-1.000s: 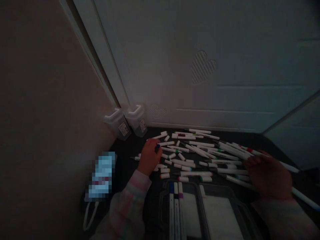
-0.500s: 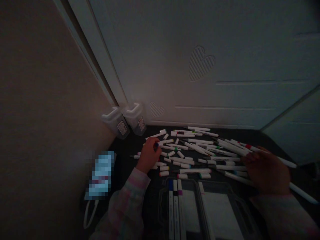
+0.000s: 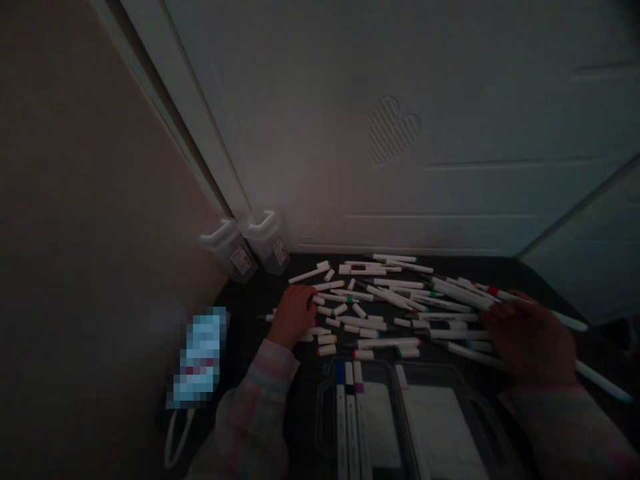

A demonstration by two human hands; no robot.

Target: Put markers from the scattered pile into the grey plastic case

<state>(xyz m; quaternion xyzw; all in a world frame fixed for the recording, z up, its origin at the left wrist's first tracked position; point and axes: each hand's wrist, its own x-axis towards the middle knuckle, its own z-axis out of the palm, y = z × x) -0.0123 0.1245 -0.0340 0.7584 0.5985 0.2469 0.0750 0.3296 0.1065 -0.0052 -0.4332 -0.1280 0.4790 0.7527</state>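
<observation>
My left hand [image 3: 294, 316] is among loose white marker caps on the left of the dark tabletop. Its fingers are pinched on a white marker cap [image 3: 318, 301]. At the right, my right hand [image 3: 533, 341] is closed over the ends of several white markers [image 3: 463, 295], palm down. A marker appears held in it, though the fingers hide which one. Between the hands lie scattered markers [image 3: 387, 343], many uncapped with dark tips, and short caps [image 3: 327, 350]. Nearest me is an open clear plastic case [image 3: 325, 400], with three capped markers [image 3: 351, 420] in its left part and another marker [image 3: 410, 420] near its middle.
Two translucent lidded containers [image 3: 220, 248] stand at the back left against the wall. A blurred-out bright screen [image 3: 200, 357] with a white cable loop [image 3: 176, 440] is on the left. A white panel with embossed hearts [image 3: 395, 133] rises behind the tabletop.
The cap in my left hand has turned: its dark blue end showed before, its white side shows now. My right hand has barely moved. The view has shifted slightly.
</observation>
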